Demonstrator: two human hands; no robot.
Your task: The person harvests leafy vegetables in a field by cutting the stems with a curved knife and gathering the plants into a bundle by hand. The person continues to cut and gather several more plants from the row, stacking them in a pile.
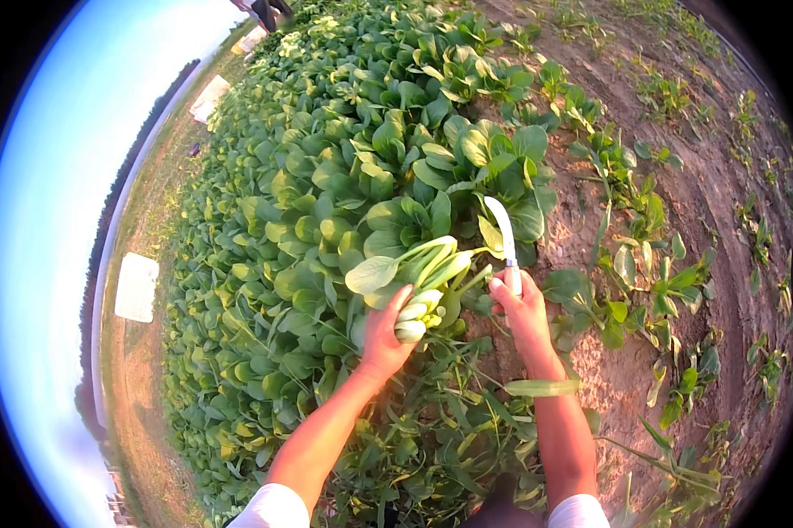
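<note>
My left hand (388,336) grips a cut bok choy (421,310) around its pale stalks, with the stem base turned toward me. The leaves of that head spread up and to the left, over the standing plants. In my right hand (523,307) is a harvesting knife (506,231) with a curved blade and a light handle. Its blade points away from me, beside the leaves of a rooted bok choy (492,158). A thin stalk stretches between the held head and my right hand; whether the hand grips it I cannot tell.
A dense bed of bok choy (291,218) fills the left and centre. Bare soil (713,218) with scattered leaves and small plants lies to the right. White containers (137,288) stand along the dirt path (147,396). At the far top, a person (264,12) is partly visible.
</note>
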